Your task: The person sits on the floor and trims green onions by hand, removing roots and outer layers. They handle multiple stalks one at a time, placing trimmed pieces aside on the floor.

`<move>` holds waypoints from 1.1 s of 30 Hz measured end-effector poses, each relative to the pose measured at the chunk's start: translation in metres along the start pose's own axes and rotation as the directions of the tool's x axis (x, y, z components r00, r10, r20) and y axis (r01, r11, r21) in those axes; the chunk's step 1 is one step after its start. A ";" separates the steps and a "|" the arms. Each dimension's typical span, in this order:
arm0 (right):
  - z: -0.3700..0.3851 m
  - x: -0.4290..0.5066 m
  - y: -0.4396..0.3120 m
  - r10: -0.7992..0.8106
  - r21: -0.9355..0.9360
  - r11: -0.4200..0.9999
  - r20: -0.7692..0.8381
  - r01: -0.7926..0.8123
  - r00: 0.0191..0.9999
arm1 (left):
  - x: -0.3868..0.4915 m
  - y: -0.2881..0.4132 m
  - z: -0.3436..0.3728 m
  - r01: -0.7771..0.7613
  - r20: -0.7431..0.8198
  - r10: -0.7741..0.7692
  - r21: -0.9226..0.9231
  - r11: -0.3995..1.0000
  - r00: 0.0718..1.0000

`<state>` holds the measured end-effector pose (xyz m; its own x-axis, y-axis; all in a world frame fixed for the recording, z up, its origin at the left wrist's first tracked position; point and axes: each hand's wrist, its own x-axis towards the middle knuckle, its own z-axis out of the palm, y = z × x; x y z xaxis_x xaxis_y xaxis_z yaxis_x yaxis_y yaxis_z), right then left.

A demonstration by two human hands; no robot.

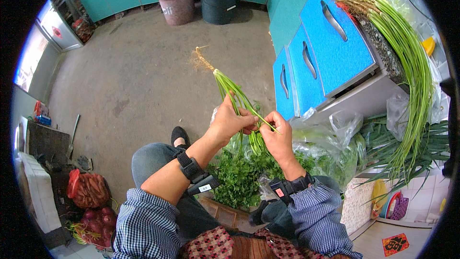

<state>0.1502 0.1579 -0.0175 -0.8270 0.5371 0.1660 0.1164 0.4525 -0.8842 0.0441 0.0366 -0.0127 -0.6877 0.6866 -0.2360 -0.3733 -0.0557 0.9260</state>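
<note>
My left hand (pixel 235 118) grips the green stems of a leafy herb plant (pixel 228 82), whose pale, hairy roots point up and away over the floor. Close to its right, my right hand (pixel 276 127) pinches a thin stem between thumb and fingers. Below both hands lies a heap of leafy green herbs (pixel 233 176), partly hidden by my hands and wrists. A clear plastic bag (pixel 334 136) with greens stands to the right of the heap. On the countertop at the upper right, a long bundle of rooted green stems (pixel 406 39) hangs over the edge.
Blue drawers (pixel 305 61) with metal handles stand close on the right. A pink bucket (pixel 176 9) and a black bucket (pixel 218 3) stand at the far cabinets. At the lower left are a red net bag of carrot-like roots (pixel 91 189) and red onions (pixel 99 223). Long dark green leaves (pixel 388 144) lie right.
</note>
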 end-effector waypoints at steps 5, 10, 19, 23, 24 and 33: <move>0.001 -0.001 0.004 -0.049 -0.087 0.995 -0.029 0.046 0.998 | 0.002 -0.003 -0.001 -0.020 -0.007 0.020 0.008 1.000 1.000; -0.006 0.002 0.011 0.012 -0.057 0.998 -0.085 -0.016 0.996 | 0.003 0.000 -0.007 -0.076 -0.115 0.071 -0.038 0.996 0.991; -0.036 -0.006 -0.012 -0.299 0.238 0.953 0.651 0.186 0.698 | 0.008 0.011 -0.019 -0.164 -0.204 0.138 -0.113 0.980 0.969; -0.024 -0.008 -0.009 0.305 -0.059 0.939 0.598 -0.339 0.741 | 0.006 0.007 -0.014 -0.121 -0.189 0.093 -0.140 0.983 0.978; -0.015 -0.005 -0.007 0.316 0.074 0.922 0.428 -0.381 0.847 | 0.006 0.005 -0.013 -0.123 -0.181 0.095 -0.155 0.980 0.979; 0.007 -0.004 0.008 0.263 0.209 0.930 0.196 -0.302 0.945 | 0.003 -0.020 0.002 -0.180 -0.219 0.192 0.072 0.981 0.957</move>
<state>0.1507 0.1545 -0.0283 -0.8585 0.4868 -0.1612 0.2432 0.1097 -0.9637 0.0509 0.0408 -0.0316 -0.8656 0.4879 -0.1125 -0.1975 -0.1262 0.9721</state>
